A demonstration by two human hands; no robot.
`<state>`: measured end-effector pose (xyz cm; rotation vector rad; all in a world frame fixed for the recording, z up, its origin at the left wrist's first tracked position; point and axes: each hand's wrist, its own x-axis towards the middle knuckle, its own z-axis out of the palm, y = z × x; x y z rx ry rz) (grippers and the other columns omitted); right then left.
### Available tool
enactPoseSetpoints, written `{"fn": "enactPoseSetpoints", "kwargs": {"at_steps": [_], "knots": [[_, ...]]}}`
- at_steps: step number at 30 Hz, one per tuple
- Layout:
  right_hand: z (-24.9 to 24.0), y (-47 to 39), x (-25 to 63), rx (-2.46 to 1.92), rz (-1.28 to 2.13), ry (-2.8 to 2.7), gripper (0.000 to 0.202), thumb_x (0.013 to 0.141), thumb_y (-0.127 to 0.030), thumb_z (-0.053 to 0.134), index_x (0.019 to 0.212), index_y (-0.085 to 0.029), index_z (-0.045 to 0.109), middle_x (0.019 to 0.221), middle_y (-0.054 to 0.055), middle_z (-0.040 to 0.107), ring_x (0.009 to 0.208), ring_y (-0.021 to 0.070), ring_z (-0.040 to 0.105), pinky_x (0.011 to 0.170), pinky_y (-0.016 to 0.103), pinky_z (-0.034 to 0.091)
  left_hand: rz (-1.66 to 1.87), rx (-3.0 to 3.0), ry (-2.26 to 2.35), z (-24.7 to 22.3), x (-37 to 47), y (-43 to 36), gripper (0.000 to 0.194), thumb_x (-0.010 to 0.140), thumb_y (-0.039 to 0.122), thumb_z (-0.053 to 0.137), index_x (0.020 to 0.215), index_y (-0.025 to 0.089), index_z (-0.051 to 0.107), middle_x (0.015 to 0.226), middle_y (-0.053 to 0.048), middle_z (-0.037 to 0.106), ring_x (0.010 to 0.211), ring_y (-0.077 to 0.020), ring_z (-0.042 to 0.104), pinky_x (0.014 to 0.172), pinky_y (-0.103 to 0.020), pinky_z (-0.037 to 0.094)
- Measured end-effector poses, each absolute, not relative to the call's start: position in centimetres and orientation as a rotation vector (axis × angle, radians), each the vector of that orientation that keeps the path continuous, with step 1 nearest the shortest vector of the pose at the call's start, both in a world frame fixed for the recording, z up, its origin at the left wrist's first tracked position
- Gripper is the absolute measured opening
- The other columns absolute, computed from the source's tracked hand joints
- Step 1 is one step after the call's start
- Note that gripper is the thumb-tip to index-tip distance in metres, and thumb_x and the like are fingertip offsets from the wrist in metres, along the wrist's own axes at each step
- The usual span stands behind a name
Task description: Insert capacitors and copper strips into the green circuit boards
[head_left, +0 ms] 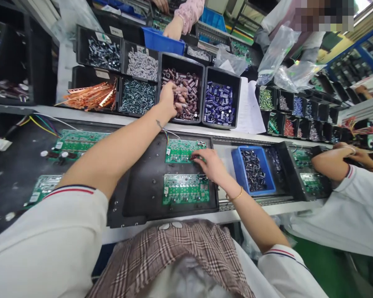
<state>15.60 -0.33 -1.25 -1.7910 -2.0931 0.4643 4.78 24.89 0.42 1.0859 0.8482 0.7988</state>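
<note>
My left hand (173, 99) reaches into a black bin (199, 118) of brown cylindrical capacitors (191, 82). Its fingers are curled among the capacitors; exactly how many they hold is hidden. Over the right end of the upper green circuit board (182, 150), my right hand (210, 162) pinches a small dark brown capacitor (194, 157) close to the board's surface. A second circuit board (185, 189) lies just below it on the same black tray (139, 186). Coloured wires rise from the upper board's left corner.
More bins hold blue capacitors (219, 101), grey parts (142, 64) and copper-coloured strips (91, 96). A blue box (269, 192) of dark capacitors stands at right. Other boards (77, 140) lie left under my forearm. A co-worker's hand (174, 30) is across the line; another's arm (332, 161) works at right.
</note>
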Motion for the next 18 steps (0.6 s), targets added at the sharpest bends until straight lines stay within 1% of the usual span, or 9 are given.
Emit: {"fn": "enactPoseSetpoints", "kwargs": {"at_steps": [2,4,5,7,11,12,16,18], "knots": [[-2.0,-1.0,15.0,-1.833,0.407,-2.108,0.015,0.091,-0.018,0.055,0.103,-0.023,0.063,0.101,0.003,0.071,0.098,0.0188,0.061,0.1,0.041,0.037,0.643,0.728,0.712,1.1,1.9,21.6,0.027,0.086,0.023,0.038,0.092,0.01,0.061,0.075,-0.006,0.058,0.049,-0.0053,0.049,0.037,-0.011,0.029],[-2.4,-1.0,14.7,-1.856,0.358,-2.113,0.015,0.092,-0.018,0.054,0.101,-0.023,0.064,0.1,0.002,0.071,0.097,0.0182,0.062,0.105,0.042,0.034,0.518,0.491,0.644,1.7,-1.5,17.6,0.022,0.078,0.018,0.045,0.093,0.01,0.06,0.069,-0.005,0.057,0.042,-0.0043,0.041,0.03,-0.011,0.017],[-2.6,-0.9,14.7,-1.858,0.346,-2.118,0.015,0.092,-0.018,0.054,0.101,-0.024,0.064,0.1,0.002,0.071,0.096,0.0178,0.063,0.106,0.042,0.032,0.475,0.424,0.647,2.0,-3.1,15.5,0.024,0.075,0.017,0.048,0.095,0.01,0.059,0.068,-0.005,0.056,0.04,-0.0045,0.039,0.029,-0.011,0.014],[-2.7,-0.7,14.7,-1.856,0.329,-2.131,0.015,0.092,-0.019,0.054,0.101,-0.024,0.065,0.099,0.001,0.072,0.096,0.0175,0.063,0.108,0.042,0.03,0.395,0.355,0.695,2.1,-5.9,11.6,0.027,0.073,0.017,0.051,0.099,0.011,0.058,0.066,-0.004,0.056,0.037,-0.0053,0.037,0.026,-0.012,0.012],[-2.6,-0.5,14.6,-1.875,0.294,-2.151,0.013,0.092,-0.022,0.055,0.1,-0.025,0.065,0.096,0.0,0.072,0.095,0.0179,0.064,0.108,0.044,0.03,0.221,0.317,0.729,1.5,-8.8,6.2,0.017,0.08,0.022,0.05,0.095,0.015,0.053,0.072,-0.005,0.058,0.038,-0.0067,0.04,0.026,-0.012,0.014],[-2.5,-0.4,14.5,-1.883,0.289,-2.151,0.013,0.092,-0.022,0.055,0.101,-0.025,0.065,0.096,0.001,0.072,0.094,0.018,0.064,0.108,0.045,0.03,0.179,0.314,0.707,1.2,-8.9,5.4,0.017,0.082,0.023,0.05,0.097,0.016,0.053,0.074,-0.005,0.059,0.039,-0.0067,0.041,0.027,-0.011,0.014],[-2.1,-0.2,14.2,-1.901,0.292,-2.181,0.013,0.092,-0.023,0.055,0.1,-0.025,0.065,0.094,0.001,0.072,0.093,0.0186,0.064,0.106,0.046,0.032,0.09,0.317,0.597,0.3,-8.6,4.4,0.026,0.087,0.026,0.05,0.11,0.016,0.053,0.08,-0.006,0.06,0.042,-0.0065,0.044,0.03,-0.011,0.015],[-1.9,-0.2,14.0,-1.907,0.276,-2.209,0.014,0.093,-0.023,0.054,0.101,-0.025,0.065,0.093,0.001,0.072,0.091,0.0183,0.064,0.107,0.046,0.032,0.071,0.303,0.569,0.0,-8.5,4.6,0.022,0.088,0.028,0.049,0.107,0.016,0.053,0.081,-0.007,0.06,0.043,-0.0066,0.045,0.03,-0.011,0.014]]}}
